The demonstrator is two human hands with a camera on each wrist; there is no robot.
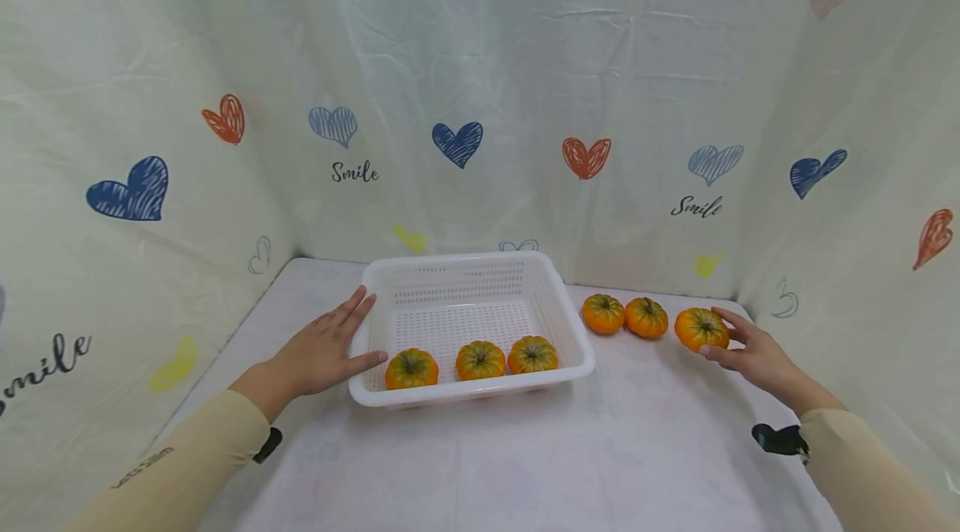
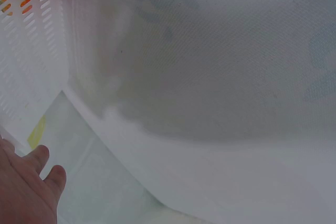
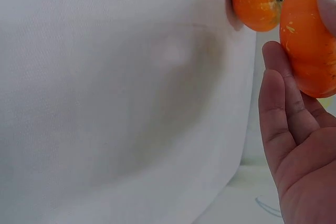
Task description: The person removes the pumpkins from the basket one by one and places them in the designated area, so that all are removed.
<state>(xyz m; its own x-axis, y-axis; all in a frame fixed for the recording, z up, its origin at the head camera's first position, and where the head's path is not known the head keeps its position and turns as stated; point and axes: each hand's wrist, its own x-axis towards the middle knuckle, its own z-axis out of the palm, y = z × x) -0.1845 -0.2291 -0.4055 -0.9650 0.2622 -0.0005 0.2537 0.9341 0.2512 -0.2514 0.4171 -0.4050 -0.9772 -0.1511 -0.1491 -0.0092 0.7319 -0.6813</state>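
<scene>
My right hand grips a small orange pumpkin between thumb and fingers at the right of the table. In the right wrist view that pumpkin appears raised off the cloth, with another pumpkin behind it. Fingers spread, my left hand rests on the left rim of a white plastic basket. Along the basket's near side lie three pumpkins: one at the left, a middle one and one at the right. The left wrist view shows part of the left hand beside the slotted basket wall.
Two more pumpkins, the nearer to the basket and its neighbour, sit side by side right of the basket. A white cloth covers the table. Curtains printed with hearts stand behind and at both sides.
</scene>
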